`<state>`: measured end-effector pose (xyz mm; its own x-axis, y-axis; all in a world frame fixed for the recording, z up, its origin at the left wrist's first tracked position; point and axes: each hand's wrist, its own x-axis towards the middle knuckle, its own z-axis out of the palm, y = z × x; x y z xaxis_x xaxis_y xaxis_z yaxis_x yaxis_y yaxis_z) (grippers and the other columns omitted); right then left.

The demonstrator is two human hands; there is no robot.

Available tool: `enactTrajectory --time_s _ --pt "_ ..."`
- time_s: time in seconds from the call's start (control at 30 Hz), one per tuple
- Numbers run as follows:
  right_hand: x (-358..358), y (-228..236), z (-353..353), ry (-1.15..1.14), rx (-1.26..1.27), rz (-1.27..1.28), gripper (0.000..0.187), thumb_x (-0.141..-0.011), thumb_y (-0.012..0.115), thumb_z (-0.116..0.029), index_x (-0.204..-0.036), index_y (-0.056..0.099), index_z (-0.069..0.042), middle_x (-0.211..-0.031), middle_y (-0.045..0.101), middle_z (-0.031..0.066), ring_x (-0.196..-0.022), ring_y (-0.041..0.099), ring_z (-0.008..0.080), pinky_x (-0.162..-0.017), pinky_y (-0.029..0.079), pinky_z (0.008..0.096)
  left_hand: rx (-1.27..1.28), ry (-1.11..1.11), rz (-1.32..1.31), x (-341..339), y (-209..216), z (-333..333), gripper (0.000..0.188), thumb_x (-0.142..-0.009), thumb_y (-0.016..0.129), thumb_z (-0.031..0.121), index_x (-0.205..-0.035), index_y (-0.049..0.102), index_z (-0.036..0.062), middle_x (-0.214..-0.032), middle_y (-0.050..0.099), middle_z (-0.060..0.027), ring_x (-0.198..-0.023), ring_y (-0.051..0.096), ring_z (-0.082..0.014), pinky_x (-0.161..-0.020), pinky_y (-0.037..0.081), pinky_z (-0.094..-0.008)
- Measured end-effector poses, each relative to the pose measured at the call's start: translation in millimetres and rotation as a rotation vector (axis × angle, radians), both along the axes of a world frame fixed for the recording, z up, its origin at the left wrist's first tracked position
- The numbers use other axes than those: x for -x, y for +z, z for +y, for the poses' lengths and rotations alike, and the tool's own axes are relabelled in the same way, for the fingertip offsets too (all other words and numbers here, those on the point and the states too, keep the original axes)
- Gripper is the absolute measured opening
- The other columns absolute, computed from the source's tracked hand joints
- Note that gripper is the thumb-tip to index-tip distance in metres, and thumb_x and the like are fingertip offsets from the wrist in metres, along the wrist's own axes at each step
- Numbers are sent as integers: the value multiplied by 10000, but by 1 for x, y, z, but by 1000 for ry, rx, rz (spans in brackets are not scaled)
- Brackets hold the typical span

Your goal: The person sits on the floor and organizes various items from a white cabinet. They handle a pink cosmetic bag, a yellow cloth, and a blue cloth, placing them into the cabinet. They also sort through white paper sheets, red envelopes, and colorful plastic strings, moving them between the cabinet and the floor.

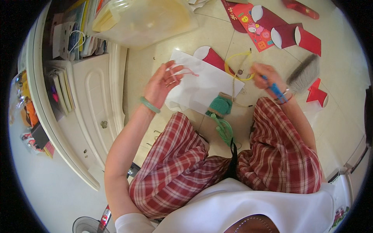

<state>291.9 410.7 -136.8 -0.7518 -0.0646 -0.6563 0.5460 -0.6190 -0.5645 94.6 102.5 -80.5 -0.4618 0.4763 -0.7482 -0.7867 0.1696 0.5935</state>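
My left hand (160,79), with a pale green bangle at its wrist, is raised over a white sheet of paper (186,83). A thin pink string (189,72) is looped about its half-curled fingers, and a loose end hangs to the right. My right hand (264,75) is closed and slightly blurred, with a blue band (276,91) around hand and wrist; what its fingers hold is hidden. Beside it curves a yellow cord (230,59), and a tan cord (233,87) crosses the paper's edge. A green fuzzy piece (220,105) and a light green cord bundle (223,130) lie between my knees.
Red envelopes (279,33) and a red packet (211,56) lie on the tiled floor. A grey brush (305,73) and a red folded paper (317,94) are at the right. A translucent bag (147,23) is at the back. A white cabinet (95,85) with books stands left.
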Motion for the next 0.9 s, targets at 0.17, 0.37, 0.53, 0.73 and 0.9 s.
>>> enactTrajectory --time_s 0.17,0.37,0.53,0.73,0.9 --pt "22 28 -60 163 266 58 326 -987 480 -337 -901 593 -44 -523 356 -65 -434 286 34 -403 197 218 -19 -184 -17 -47 26 49 448 -965 533 287 -1335 456 46 -1150 620 -83 -997 597 -156 -959 430 -319" --pt "17 23 -42 -12 163 -37 325 -1000 457 -315 -1053 576 -17 -549 359 -52 -449 293 38 -417 222 212 -148 -157 -121 -51 26 46 358 -976 514 199 -1291 508 30 -1000 630 -42 -928 591 -116 -939 453 -313" --pt "8 22 -28 -89 128 -47 324 -992 476 -296 -1117 556 -8 -588 394 -46 -462 316 35 -429 243 205 -140 -125 -146 -45 21 43 343 -977 510 204 -1276 521 37 -1035 636 -49 -897 596 -109 -947 468 -322" --pt "14 41 -32 230 -386 161 307 -935 574 -285 -1170 587 -88 -597 456 -16 -513 437 52 -457 325 235 -93 -106 -174 -45 25 46 331 -983 498 237 -1248 533 42 -1033 641 -54 -873 614 -123 -941 480 -338" --pt "19 52 -62 659 -1139 586 206 -900 588 -334 -1008 641 -167 -642 586 80 -570 578 247 -516 437 369 -169 -46 -185 -44 27 46 254 -989 483 269 -1086 566 50 -842 603 -16 -819 605 -136 -936 485 -358"
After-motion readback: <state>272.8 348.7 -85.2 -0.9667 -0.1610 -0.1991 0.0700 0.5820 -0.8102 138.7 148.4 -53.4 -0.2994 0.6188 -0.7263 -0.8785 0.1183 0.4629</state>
